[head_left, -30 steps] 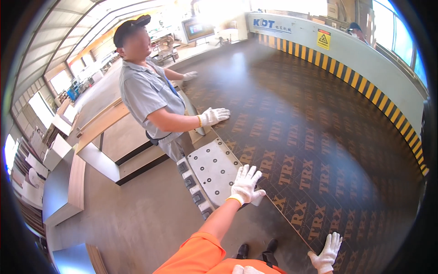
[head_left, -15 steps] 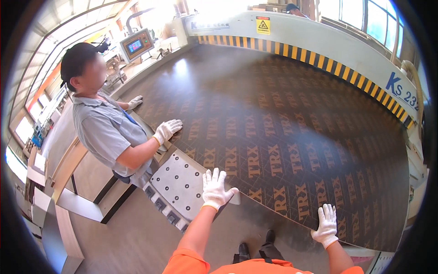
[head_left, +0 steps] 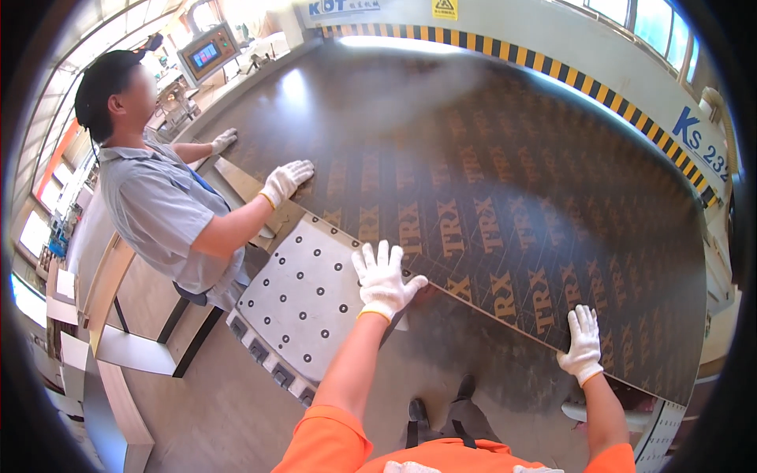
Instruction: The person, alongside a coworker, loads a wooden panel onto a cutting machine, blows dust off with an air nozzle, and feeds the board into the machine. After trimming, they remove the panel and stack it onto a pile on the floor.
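Observation:
A large dark brown film-faced panel [head_left: 481, 189] with gold printed lettering lies flat before me. My left hand [head_left: 385, 280], in a white knitted glove, rests at its near edge with fingers spread. At the right, my right hand [head_left: 582, 347], gloved likewise, is pressed against the same edge with fingers stretched out and close together. Neither hand grips anything. Beside my left hand, a light grey support table [head_left: 288, 296] dotted with round black-ringed holes stands under the panel's near left side.
A co-worker in grey [head_left: 162, 205] stands at left, both gloved hands on the panel. Across the back runs a white machine beam [head_left: 520, 35] with a yellow-black striped guard [head_left: 579, 85]. A control screen [head_left: 207, 55] stands behind the co-worker. Wooden frames [head_left: 118, 276] are at left.
The panel has slid away from me toward the beam, baring more of the grey table. Both my hands have moved forward with its edge. A bright strip now shows under the striped guard.

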